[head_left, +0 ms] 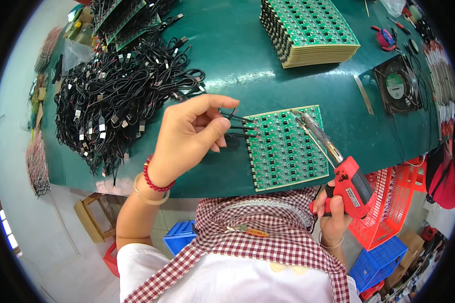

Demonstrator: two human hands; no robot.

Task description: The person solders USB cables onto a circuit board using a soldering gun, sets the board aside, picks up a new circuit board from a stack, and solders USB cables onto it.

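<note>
My left hand (192, 126) is raised beside the left edge of a green circuit board panel (288, 151), its thumb and index finger apart and the other fingers curled. Black cables (243, 128) run from behind these fingers to the panel's upper left, where their reddish wire ends lie on it. Whether the curled fingers touch a cable is hidden. In my right hand (333, 214) is a red pistol-shaped soldering iron (355, 188). A thin metal tube runs alongside its barrel, and the tip hangs over the panel's upper right part.
A big heap of black USB cables (116, 96) covers the table's left side, beside upright circuit boards (126, 22). Stacked green panels (311, 30) stand at the back. Towards the right are a metal strip (363, 95), a black fan (398, 85) and a red basket (384, 202) below the table edge.
</note>
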